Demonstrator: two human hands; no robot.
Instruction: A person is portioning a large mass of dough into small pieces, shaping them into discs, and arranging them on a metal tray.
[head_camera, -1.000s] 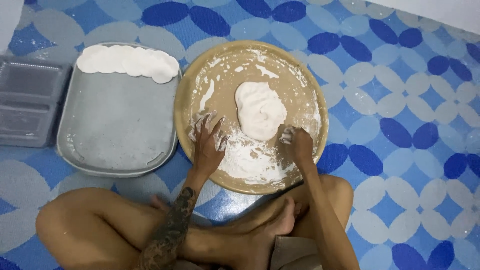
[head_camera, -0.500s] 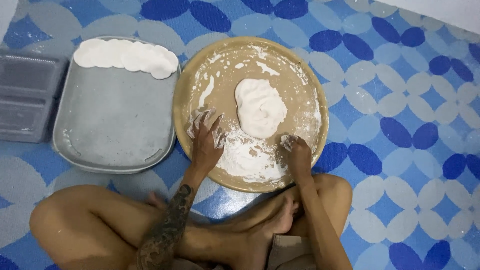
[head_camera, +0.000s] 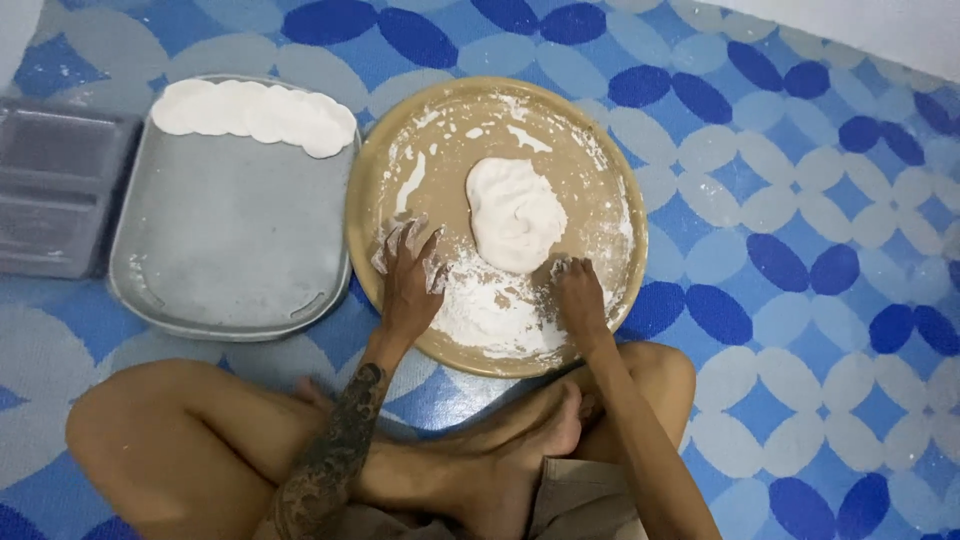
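Hands unmoved, dough (head_camera: 515, 213) just past fingers (head_camera: 410, 240)

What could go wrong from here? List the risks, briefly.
1. Loose flour lies close to the near rim of the round tray; sweeping it with the left hand or right hand might push it onto the floor mat.
2. The fingers are caked, so the dough lump may stick to them.

White dough (head_camera: 515, 215), tan round board (head_camera: 610, 180), grey tray (head_camera: 220, 260), blue-and-white circle-patterned mat (head_camera: 800, 250)
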